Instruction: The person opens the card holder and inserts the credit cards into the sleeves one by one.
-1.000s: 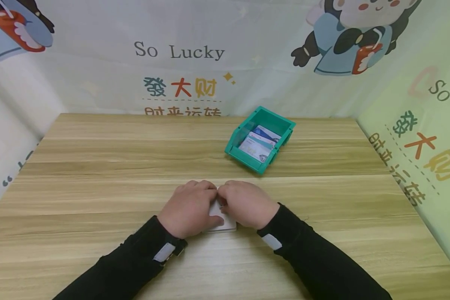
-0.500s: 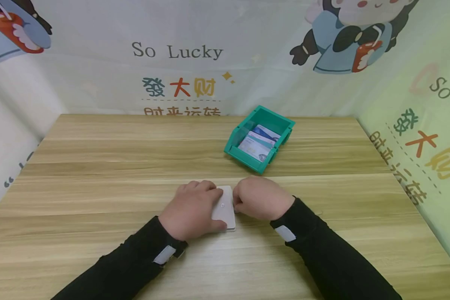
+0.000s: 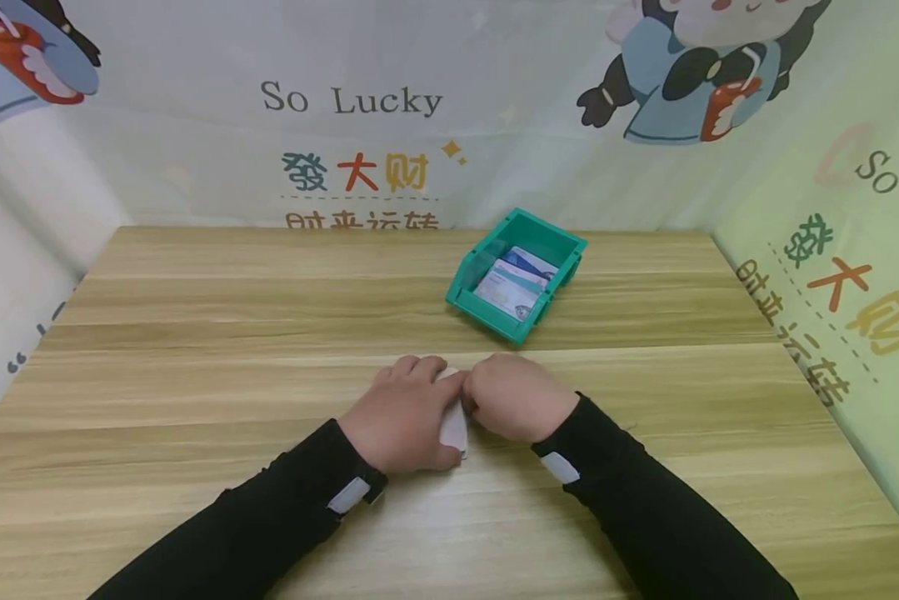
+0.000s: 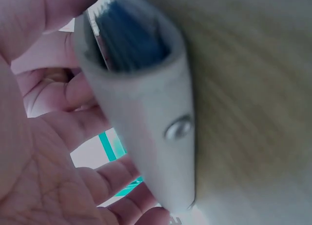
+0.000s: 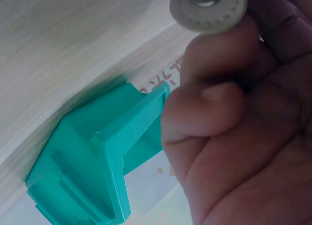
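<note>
A pale card holder point(image 3: 454, 430) is tilted up on the table, partly hidden under my left hand point(image 3: 404, 421). That hand grips it, with the thumb at its near end and the fingers toward its far end. In the left wrist view, blue card sleeves point(image 4: 129, 42) fill the holder's open end, and a round metal snap point(image 4: 179, 129) sits on its side. Against the holder's right side, my right hand point(image 3: 520, 398) has curled fingers. In the right wrist view it pinches a stitched strap tab point(image 5: 209, 15) with a metal snap.
Behind the right hand stands a green plastic bin point(image 3: 486, 312) with several cards point(image 3: 512, 287) in it. The wooden table point(image 3: 232, 333) is backed by a printed cloth point(image 3: 524, 125), which also hangs along both sides.
Earlier the card holder lay flat with both hands over it. My right hand moved off to its right, and my left hand has shifted right while tipping the holder up.
</note>
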Tool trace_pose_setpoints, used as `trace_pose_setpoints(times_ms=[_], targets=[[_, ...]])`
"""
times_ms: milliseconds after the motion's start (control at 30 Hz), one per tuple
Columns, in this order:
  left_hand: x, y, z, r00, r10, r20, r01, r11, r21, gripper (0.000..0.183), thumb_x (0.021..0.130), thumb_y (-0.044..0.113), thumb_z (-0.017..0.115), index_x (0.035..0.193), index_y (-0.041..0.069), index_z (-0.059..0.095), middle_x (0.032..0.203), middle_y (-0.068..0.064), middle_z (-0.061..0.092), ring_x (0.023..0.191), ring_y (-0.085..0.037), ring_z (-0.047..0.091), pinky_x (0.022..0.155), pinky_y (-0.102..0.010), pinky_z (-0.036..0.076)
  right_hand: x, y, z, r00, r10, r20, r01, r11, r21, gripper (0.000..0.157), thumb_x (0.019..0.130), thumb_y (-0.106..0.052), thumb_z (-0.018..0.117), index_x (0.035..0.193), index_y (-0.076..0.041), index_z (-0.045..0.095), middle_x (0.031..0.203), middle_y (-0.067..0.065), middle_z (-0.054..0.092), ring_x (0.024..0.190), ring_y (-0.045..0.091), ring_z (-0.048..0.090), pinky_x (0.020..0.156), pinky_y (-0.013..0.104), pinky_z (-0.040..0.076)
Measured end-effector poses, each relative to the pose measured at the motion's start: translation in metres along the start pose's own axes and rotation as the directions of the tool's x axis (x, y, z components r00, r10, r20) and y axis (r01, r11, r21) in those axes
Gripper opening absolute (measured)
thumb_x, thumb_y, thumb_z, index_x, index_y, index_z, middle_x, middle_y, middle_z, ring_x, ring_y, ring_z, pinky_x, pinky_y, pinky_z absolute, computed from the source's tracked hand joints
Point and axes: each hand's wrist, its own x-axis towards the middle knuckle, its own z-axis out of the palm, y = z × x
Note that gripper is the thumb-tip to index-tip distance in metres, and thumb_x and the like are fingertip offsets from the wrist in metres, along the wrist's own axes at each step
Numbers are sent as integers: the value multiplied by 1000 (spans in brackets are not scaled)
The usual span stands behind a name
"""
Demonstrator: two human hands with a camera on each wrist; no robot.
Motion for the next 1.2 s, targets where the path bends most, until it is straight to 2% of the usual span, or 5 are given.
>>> trace_pose_setpoints(times_ms=[267,667,800,933,1200], targets=[[4,-5,-10,999,-15,-30,14,1000,-16,68,65,60,70,122,26,56,123,-7,45,109,-27,38,87,-40,43,2,3,-1,1000,21,-13,-21,1000,-21,11,84,-10,63,75,-13,67,66,-4,54,59,14,47,60,28,46],[-10,-23,-24,997,-77,-14,71,960,-270,70,66,64,72,120,24,53,118,1,42,93,-17,40,69,-29,45,4,2,1,998,63,2,-62,998,-17,11,86,-10,62,78,-15,68,66,-5,55,59,12,48,61,27,47],[-14,-28,-29,994,-107,-17,95,939,-329,65,73,66,65,118,20,54,120,-3,44,95,-16,44,77,-34,47,4,1,2,997,72,1,-72,997,-9,11,86,-10,62,76,-15,67,65,-5,54,59,13,48,61,27,46],[-18,-32,-34,991,-133,-31,112,920,-376,49,82,54,63,113,16,56,118,-3,48,97,-16,45,85,-38,45,4,2,4,996,86,13,-86,996,-8,11,86,-11,63,76,-15,66,65,-5,54,59,13,48,61,27,45],[-27,-43,-42,974,-222,-35,189,893,-408,23,86,19,54,108,11,57,106,-5,56,85,-20,50,67,-37,45,1,1,5,995,100,16,-100,995,2,10,85,-10,63,76,-15,67,68,-6,57,60,11,48,62,26,47]])
